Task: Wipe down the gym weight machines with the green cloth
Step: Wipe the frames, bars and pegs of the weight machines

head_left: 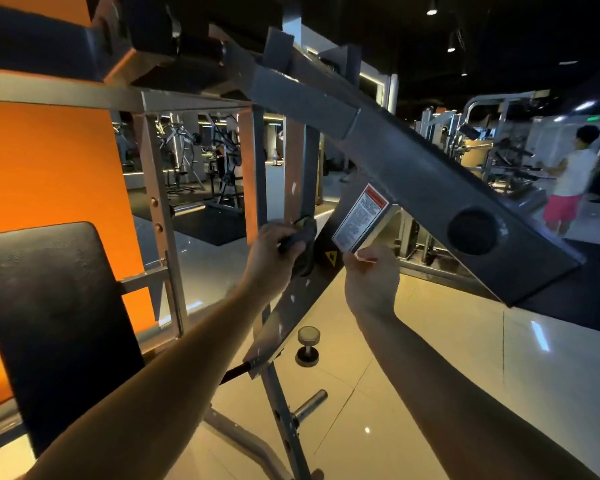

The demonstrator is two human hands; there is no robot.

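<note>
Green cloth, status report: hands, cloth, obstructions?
Left hand grips green cloth against machine frame. Right hand at warning label lower edge, grip unclear. No obstruction seen.

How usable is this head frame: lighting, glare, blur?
Head view: dim overall, with only the orange wall strongly lit; light reflections glare on the floor tiles; left hand and cloth are softly blurred; warning label text is unreadable; wide-angle bending shows toward the edges.
</note>
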